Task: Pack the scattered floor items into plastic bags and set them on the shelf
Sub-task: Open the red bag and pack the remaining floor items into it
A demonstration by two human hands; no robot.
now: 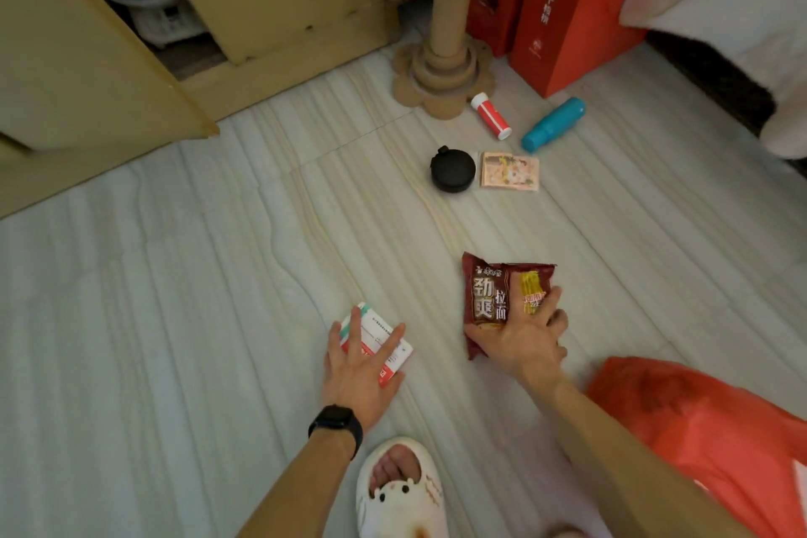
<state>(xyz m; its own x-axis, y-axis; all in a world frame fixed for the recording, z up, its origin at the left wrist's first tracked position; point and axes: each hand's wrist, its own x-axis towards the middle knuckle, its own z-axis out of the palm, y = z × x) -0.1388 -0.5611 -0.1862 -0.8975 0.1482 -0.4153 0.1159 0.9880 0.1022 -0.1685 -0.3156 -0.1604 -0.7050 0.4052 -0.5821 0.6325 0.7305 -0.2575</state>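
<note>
Noodle packet (pixel 489 297), dark red with large printed characters, lies flat on the pale floor (pixel 174 297) under the right hand (pixel 522 341). The fingers (pixel 543 306) of that hand are spread wide across the packet's lower half, the thumb at its lower left edge; whether they grip it or only press on it cannot be told.

Left of those fingers, apart from the packet, a white box with red and green print (pixel 395 347) lies on the floor. The left hand (pixel 360 371) rests on top of it, fingers splayed wide, the box showing between and beyond them. A black wristband (pixel 336 422) sits on the left wrist.

Beyond the fingertips of both hands, well apart from them, lie a black round case (pixel 453 169) and, just beside it, a pink patterned card pack (pixel 510 170). Farther still lie a red-and-white tube (pixel 490 116) and a teal bottle (pixel 553 124), both on their sides.

Behind the right wrist, an orange plastic bag (pixel 707 428) lies crumpled on the floor. Below the left forearm, a white slipper (pixel 399 494) covers a foot.
</note>
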